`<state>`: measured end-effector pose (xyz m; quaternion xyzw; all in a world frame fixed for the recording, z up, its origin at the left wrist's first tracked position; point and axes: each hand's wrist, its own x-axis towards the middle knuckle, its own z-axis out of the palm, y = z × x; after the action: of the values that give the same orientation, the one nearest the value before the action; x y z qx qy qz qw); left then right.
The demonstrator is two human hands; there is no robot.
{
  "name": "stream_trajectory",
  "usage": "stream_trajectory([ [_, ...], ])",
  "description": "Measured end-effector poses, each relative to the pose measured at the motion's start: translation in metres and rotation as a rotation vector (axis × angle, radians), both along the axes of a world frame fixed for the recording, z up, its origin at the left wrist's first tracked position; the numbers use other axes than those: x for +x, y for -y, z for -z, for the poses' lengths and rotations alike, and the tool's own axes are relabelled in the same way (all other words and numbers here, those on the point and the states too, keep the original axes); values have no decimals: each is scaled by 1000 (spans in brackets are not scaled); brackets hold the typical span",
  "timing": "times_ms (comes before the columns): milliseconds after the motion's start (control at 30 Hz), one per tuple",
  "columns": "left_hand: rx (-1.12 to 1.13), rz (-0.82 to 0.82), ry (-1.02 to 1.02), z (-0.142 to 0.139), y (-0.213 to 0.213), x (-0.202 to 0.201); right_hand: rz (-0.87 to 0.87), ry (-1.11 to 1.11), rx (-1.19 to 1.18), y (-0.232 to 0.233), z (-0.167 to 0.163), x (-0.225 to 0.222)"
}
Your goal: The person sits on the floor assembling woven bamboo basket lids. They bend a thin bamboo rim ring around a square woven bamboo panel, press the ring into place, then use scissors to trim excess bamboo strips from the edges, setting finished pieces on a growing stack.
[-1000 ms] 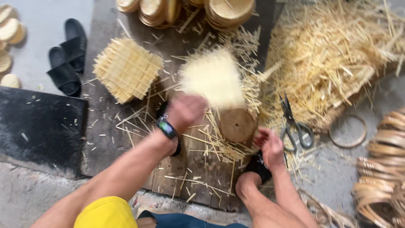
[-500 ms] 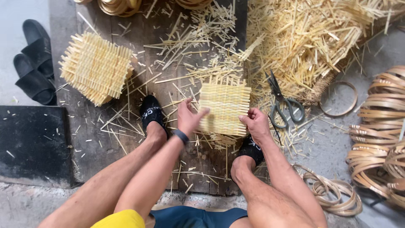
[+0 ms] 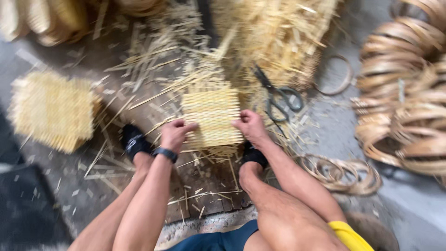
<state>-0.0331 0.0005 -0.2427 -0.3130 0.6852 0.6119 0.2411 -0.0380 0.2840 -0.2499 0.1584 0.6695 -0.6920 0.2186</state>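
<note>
A square woven bamboo mat (image 3: 213, 116) lies flat on a dark wooden board (image 3: 204, 195) between my feet. My left hand (image 3: 175, 134), with a dark band on the wrist, grips the mat's left edge. My right hand (image 3: 251, 126) presses on its right edge. Loose bamboo strips (image 3: 153, 60) are scattered around the mat. The picture is blurred by motion.
A stack of finished woven mats (image 3: 53, 109) sits at the left. Black scissors (image 3: 278, 95) lie right of the mat, beside a heap of bamboo slivers (image 3: 278, 32). Coiled bamboo rings (image 3: 404, 102) are piled at the right; thinner hoops (image 3: 344, 172) lie near my right leg.
The mat was lifted a second ago with a round form under it; it now lies flat with both hands on its edges. The view has shifted left and closer.
</note>
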Motion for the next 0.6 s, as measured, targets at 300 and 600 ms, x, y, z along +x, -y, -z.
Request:
stream_trajectory([
  [300, -93, -9, 4, -7, -33, -8, -219, 21, 1008, -200, -4, 61],
  [600, -350, -106, -129, -28, -28, -2, -928, 456, 1206, -280, -71, 131],
])
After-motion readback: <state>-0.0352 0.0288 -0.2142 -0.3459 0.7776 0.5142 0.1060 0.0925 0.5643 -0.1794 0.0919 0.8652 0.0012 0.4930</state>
